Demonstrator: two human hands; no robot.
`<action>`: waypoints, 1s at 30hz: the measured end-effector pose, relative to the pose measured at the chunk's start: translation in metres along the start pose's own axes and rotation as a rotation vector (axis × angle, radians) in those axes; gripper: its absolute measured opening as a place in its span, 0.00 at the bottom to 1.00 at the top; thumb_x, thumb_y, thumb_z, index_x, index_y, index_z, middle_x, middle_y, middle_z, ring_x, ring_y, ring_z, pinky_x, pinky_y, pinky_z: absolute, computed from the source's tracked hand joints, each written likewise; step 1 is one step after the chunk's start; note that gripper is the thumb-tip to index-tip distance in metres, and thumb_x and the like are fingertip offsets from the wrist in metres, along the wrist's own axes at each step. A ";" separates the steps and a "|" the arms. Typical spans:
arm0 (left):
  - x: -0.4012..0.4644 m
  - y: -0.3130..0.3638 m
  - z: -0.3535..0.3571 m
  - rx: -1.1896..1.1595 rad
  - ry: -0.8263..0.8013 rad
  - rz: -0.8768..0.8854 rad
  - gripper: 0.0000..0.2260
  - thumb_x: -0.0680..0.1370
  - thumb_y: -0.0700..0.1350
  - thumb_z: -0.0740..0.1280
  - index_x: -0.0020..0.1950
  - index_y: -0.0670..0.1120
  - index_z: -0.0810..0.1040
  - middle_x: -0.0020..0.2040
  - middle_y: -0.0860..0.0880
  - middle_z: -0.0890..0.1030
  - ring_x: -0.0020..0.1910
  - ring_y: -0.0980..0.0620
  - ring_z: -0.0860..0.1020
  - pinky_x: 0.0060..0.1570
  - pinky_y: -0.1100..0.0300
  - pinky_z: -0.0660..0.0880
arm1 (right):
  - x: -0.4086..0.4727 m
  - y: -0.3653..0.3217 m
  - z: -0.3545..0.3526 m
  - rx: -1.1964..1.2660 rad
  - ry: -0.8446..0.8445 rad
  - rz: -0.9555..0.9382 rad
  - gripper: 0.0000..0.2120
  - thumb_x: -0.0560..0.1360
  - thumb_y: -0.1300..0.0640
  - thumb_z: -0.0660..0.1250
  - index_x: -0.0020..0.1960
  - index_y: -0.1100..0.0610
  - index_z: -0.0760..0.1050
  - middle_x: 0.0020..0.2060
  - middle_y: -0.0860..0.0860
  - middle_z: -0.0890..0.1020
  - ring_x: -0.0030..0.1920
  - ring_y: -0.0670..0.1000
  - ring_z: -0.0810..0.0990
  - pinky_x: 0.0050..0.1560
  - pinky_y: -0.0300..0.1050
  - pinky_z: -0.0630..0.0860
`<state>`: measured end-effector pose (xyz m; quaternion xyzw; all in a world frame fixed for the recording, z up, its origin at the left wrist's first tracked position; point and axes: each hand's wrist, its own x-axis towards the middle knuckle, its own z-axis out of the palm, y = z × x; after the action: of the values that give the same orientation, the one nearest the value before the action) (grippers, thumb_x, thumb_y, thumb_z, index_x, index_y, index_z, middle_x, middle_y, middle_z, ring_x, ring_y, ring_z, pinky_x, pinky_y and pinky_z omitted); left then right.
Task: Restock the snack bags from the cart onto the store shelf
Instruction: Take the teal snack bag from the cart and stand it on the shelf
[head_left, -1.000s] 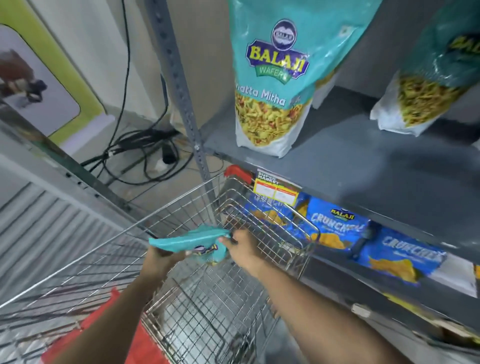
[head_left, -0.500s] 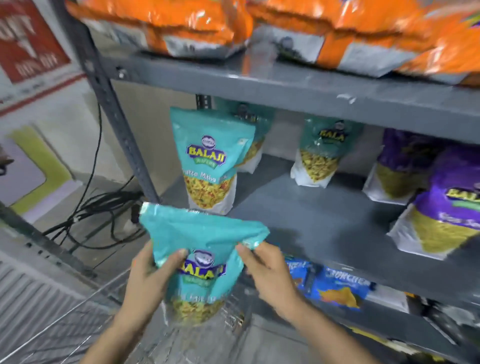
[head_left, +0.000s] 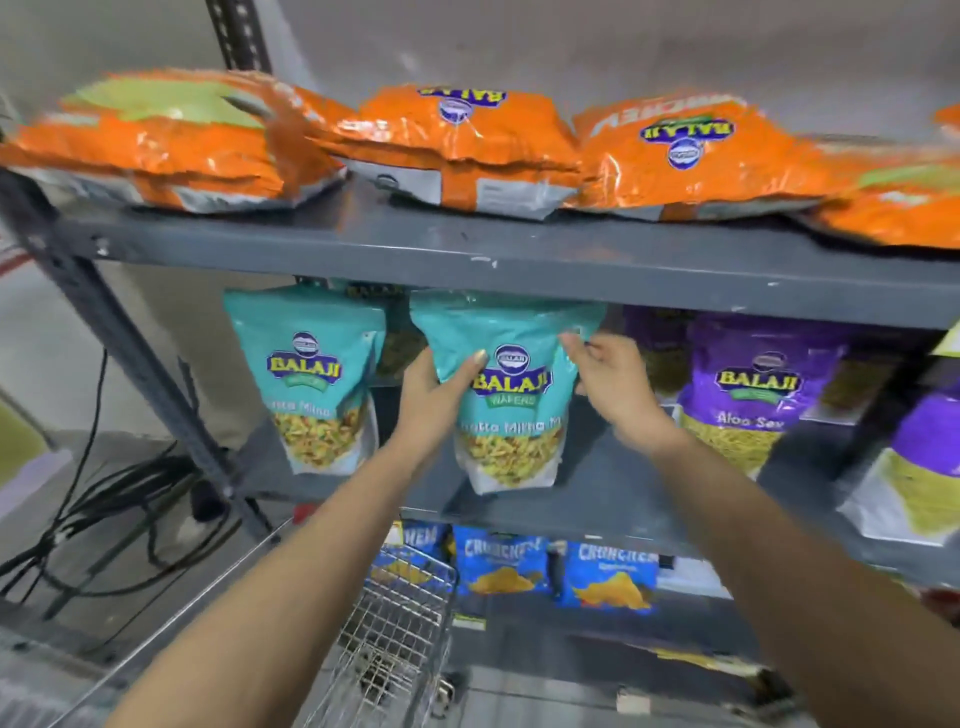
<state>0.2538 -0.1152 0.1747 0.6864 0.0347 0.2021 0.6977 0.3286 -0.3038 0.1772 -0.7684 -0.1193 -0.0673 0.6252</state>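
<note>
The left hand (head_left: 436, 395) is curled around the left edge of a teal snack bag (head_left: 511, 395), thumb pressed across the front near the logo and the other fingers hidden behind the pack. The right hand (head_left: 613, 384) is half open at the bag's upper right corner, fingertips pinching or touching the top seam; whether it truly grips cannot be told from this view. The bag stands upright over the middle shelf (head_left: 613, 499), its white base at or just above the board; actual contact is not clear. Its top reaches close under the front lip of the upper shelf (head_left: 519, 260), leaving little room above. Just to the left stands a matching teal bag (head_left: 311, 379), with a narrow gap between the two, and more teal packs show behind them. To the right, purple bags (head_left: 753, 395) stand near, with a stretch of bare grey shelf between them and the held bag. Orange bags (head_left: 457, 150) lie flat on the upper shelf. Below, blue chip bags (head_left: 608, 577) line the lower shelf, and the wire cart (head_left: 395, 623) sits under the forearms, its front edge close to the shelving. Black cables (head_left: 104, 514) lie on the floor at left, beside the grey upright post (head_left: 156, 389).
</note>
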 end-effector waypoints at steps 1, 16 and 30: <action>0.008 -0.004 0.007 -0.004 -0.007 -0.015 0.08 0.77 0.40 0.69 0.55 0.43 0.79 0.48 0.52 0.84 0.43 0.63 0.83 0.42 0.67 0.78 | 0.005 0.001 -0.005 0.032 0.007 0.050 0.41 0.65 0.28 0.66 0.41 0.70 0.72 0.40 0.73 0.79 0.36 0.48 0.73 0.37 0.45 0.70; 0.040 -0.072 0.021 0.191 -0.289 -0.272 0.43 0.64 0.46 0.81 0.73 0.48 0.61 0.68 0.52 0.74 0.67 0.54 0.74 0.62 0.56 0.73 | 0.005 0.059 -0.031 0.053 -0.128 0.285 0.24 0.72 0.60 0.73 0.66 0.60 0.70 0.52 0.53 0.83 0.51 0.44 0.83 0.58 0.45 0.79; 0.024 -0.139 -0.028 0.278 -0.370 -0.298 0.21 0.68 0.38 0.78 0.59 0.45 0.79 0.52 0.52 0.85 0.49 0.59 0.84 0.50 0.65 0.79 | -0.035 0.100 0.020 -0.343 -0.200 0.249 0.40 0.55 0.49 0.84 0.62 0.52 0.72 0.49 0.40 0.80 0.50 0.42 0.79 0.48 0.36 0.75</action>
<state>0.2993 -0.0779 0.0440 0.7880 0.0347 -0.0383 0.6135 0.3203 -0.3063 0.0697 -0.8750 -0.0720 0.0675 0.4740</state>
